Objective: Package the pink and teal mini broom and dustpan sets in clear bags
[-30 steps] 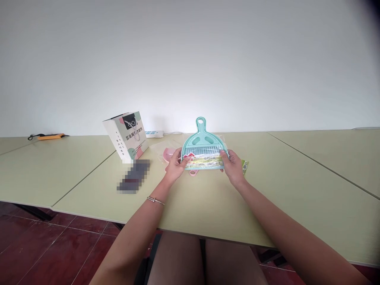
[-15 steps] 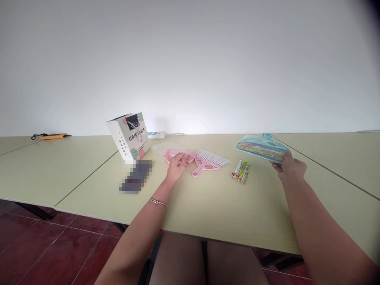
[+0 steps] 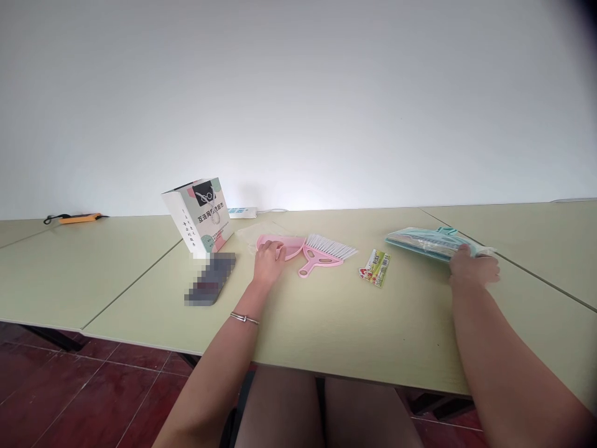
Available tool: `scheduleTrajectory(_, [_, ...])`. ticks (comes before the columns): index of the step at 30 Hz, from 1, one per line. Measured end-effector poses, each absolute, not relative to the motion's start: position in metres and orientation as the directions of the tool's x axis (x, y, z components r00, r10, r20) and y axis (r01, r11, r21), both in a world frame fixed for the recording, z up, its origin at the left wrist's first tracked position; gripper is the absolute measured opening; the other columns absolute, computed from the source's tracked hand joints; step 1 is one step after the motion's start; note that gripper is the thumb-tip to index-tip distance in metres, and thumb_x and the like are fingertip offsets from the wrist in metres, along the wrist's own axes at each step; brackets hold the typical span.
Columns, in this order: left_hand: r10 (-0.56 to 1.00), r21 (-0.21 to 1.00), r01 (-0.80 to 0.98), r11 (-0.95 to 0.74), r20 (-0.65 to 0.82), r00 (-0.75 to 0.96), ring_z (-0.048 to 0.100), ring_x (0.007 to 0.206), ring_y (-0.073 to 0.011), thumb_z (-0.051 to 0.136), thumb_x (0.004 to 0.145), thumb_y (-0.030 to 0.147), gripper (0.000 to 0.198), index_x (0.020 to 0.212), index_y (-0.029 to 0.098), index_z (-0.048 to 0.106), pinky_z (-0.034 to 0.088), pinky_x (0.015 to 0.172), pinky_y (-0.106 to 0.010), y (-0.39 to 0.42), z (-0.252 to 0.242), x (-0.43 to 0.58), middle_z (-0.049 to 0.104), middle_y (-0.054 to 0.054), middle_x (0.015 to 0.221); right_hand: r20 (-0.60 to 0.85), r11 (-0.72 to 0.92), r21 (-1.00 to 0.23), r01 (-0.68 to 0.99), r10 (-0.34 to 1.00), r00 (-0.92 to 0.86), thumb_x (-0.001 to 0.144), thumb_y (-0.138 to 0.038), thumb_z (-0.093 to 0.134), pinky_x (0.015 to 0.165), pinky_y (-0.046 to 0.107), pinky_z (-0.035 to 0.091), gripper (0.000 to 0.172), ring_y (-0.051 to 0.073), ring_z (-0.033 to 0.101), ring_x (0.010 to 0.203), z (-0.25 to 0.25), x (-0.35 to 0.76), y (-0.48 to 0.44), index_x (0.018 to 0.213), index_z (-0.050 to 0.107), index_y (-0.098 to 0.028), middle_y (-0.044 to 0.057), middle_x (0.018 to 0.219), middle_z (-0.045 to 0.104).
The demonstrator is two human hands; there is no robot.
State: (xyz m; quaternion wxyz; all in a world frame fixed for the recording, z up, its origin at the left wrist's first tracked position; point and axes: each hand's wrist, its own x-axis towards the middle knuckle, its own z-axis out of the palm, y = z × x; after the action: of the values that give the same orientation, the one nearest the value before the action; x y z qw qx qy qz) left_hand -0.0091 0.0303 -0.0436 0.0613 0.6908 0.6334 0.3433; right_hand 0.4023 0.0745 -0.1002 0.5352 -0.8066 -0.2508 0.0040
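Observation:
My left hand [image 3: 269, 261] is closed over the near left rim of a pink dustpan [image 3: 291, 244], fingers curled; the grip itself is partly hidden. Right beside the dustpan lies a pink hand brush [image 3: 321, 260] with white bristles, its handle toward me. My right hand [image 3: 473, 267] grips the near right edge of a teal dustpan and brush set [image 3: 420, 241], still wrapped in clear plastic. The set lies nearly flat, low at the tabletop; whether it rests fully on it I cannot tell. Between the sets is a green printed card label [image 3: 375, 267].
A printed paper bag [image 3: 205, 214] stands at the left, a pixelated dark flat object [image 3: 212, 280] before it. Clear plastic wrapping [image 3: 254, 233] lies behind the pink dustpan. Farther back are a white packet [image 3: 243, 213] and an orange strapped item [image 3: 80, 218]. The table's [image 3: 326, 330] near edge borders my lap.
My right hand has carried the teal set right and lowered it, tipping it flatter. My left hand has shifted slightly left along the pink dustpan. The view has turned slightly.

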Motion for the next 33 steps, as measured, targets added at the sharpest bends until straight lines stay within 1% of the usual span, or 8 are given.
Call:
scheduleTrajectory(3, [0.957, 0.394, 0.912, -0.113, 0.292, -0.007, 0.048, 0.118, -0.0256, 0.043, 0.086, 0.026, 0.03, 0.109, 0.018, 0.06, 0.036, 0.098, -0.043, 0.032, -0.046, -0.01, 0.059, -0.011, 0.122, 0.07, -0.411, -0.895, 0.172, 0.252, 0.965, 0.073, -0.024, 0.057, 0.091, 0.062, 0.025, 0.042, 0.045, 0.033, 0.12, -0.096, 0.4, 0.079, 0.111, 0.05, -0.007, 0.036, 0.12, 0.038])
scheduleTrajectory(6, [0.976, 0.321, 0.942, -0.097, 0.216, 0.027, 0.053, 0.109, -0.0272, 0.045, 0.084, 0.026, 0.024, 0.096, 0.017, 0.064, 0.038, 0.092, -0.045, 0.032, -0.047, -0.011, 0.064, -0.011, 0.111, 0.008, -0.398, -0.914, 0.081, 0.18, 0.984, 0.062, -0.016, 0.066, 0.097, 0.058, 0.018, 0.059, 0.04, 0.024, 0.127, -0.089, 0.397, 0.084, 0.117, 0.045, -0.014, 0.03, 0.131, 0.03])
scheduleTrajectory(13, [0.972, 0.232, 0.966, -0.111, 0.229, 0.057, 0.055, 0.101, -0.0254, 0.041, 0.082, 0.01, 0.022, 0.082, 0.017, 0.062, 0.036, 0.084, -0.041, 0.032, -0.047, -0.013, 0.066, -0.01, 0.098, 0.387, -0.206, -0.87, 0.448, 0.28, 0.879, 0.059, -0.002, 0.057, 0.1, 0.053, 0.019, 0.07, 0.033, 0.022, 0.13, -0.073, 0.375, 0.078, 0.125, 0.036, -0.017, 0.023, 0.137, 0.028])
scheduleTrajectory(18, [0.824, 0.185, 0.954, -0.238, 0.558, 0.098, 0.056, 0.095, -0.0219, 0.04, 0.087, 0.011, 0.021, 0.085, 0.018, 0.06, 0.031, 0.083, -0.04, 0.028, -0.04, -0.015, 0.067, -0.007, 0.095, 0.586, 0.081, -0.803, 0.59, 0.289, 0.757, 0.067, -0.011, 0.052, 0.094, 0.046, 0.033, 0.045, 0.029, 0.04, 0.119, -0.054, 0.336, 0.063, 0.112, 0.045, -0.016, 0.02, 0.129, 0.042])
scheduleTrajectory(22, [0.471, -0.058, 0.804, -0.592, 0.784, 0.404, 0.057, 0.094, -0.016, 0.043, 0.089, 0.01, 0.021, 0.087, 0.021, 0.06, 0.027, 0.085, -0.036, 0.021, -0.033, -0.011, 0.07, -0.001, 0.09, 0.354, 0.357, -0.924, 0.134, 0.672, 0.651, 0.078, -0.033, 0.051, 0.072, 0.033, 0.047, 0.021, 0.018, 0.06, 0.082, -0.035, 0.301, 0.052, 0.093, 0.053, -0.02, 0.009, 0.095, 0.062])
scheduleTrajectory(25, [0.192, -0.268, 0.657, -0.704, 0.819, 0.54, 0.059, 0.094, -0.0135, 0.045, 0.088, 0.006, 0.023, 0.089, 0.023, 0.061, 0.028, 0.084, -0.034, 0.015, -0.032, -0.001, 0.071, 0.001, 0.09, 0.104, 0.169, -0.963, -0.208, 0.951, 0.29, 0.079, -0.054, 0.049, 0.062, 0.03, 0.049, 0.035, 0.018, 0.063, 0.071, -0.025, 0.283, 0.044, 0.085, 0.058, -0.02, 0.007, 0.078, 0.066])
scheduleTrajectory(29, [0.077, -0.382, 0.549, -0.743, 0.766, 0.638, 0.058, 0.1, -0.0133, 0.05, 0.088, 0.012, 0.017, 0.089, 0.024, 0.062, 0.031, 0.086, -0.032, 0.01, -0.035, 0.011, 0.07, 0.001, 0.094, -0.085, -0.088, -0.964, -0.252, 0.996, -0.02, 0.078, -0.073, 0.035, 0.058, 0.031, 0.051, 0.059, 0.022, 0.066, 0.077, -0.023, 0.277, 0.033, 0.087, 0.063, -0.022, 0.009, 0.085, 0.069])
scheduleTrajectory(33, [0.129, -0.335, 0.562, -0.756, 0.766, 0.63, 0.056, 0.105, -0.0137, 0.05, 0.088, 0.014, 0.018, 0.089, 0.026, 0.064, 0.031, 0.091, -0.033, 0.012, -0.04, 0.012, 0.068, 0.0, 0.101, -0.084, -0.094, -0.988, -0.121, 0.993, -0.087, 0.068, -0.049, 0.07, 0.055, 0.027, 0.051, 0.034, 0.021, 0.065, 0.076, -0.025, 0.276, 0.027, 0.087, 0.066, -0.021, 0.006, 0.088, 0.07])
